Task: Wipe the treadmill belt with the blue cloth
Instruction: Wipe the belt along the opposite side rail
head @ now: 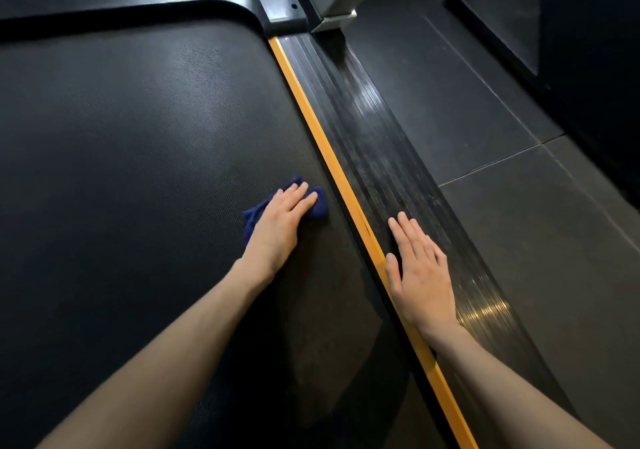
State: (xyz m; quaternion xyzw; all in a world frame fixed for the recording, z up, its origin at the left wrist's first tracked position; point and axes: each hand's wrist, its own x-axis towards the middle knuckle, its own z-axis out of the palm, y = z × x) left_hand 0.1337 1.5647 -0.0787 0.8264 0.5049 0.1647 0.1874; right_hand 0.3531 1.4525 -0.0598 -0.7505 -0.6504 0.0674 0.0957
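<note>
The black textured treadmill belt (131, 143) fills the left and middle of the view. A crumpled blue cloth (320, 204) lies on the belt close to its right edge. My left hand (280, 221) presses flat on top of the cloth, fingers pointing away from me, and the cloth shows on both sides of the hand. My right hand (420, 272) rests flat with fingers spread on the ribbed black side rail (377, 143), holding nothing.
A yellow strip (311, 122) runs between belt and side rail. The treadmill's grey upright base (329, 1) stands at the far end of the rail. Dark floor tiles (519, 206) lie to the right, with a black machine frame (491, 25) at the top right.
</note>
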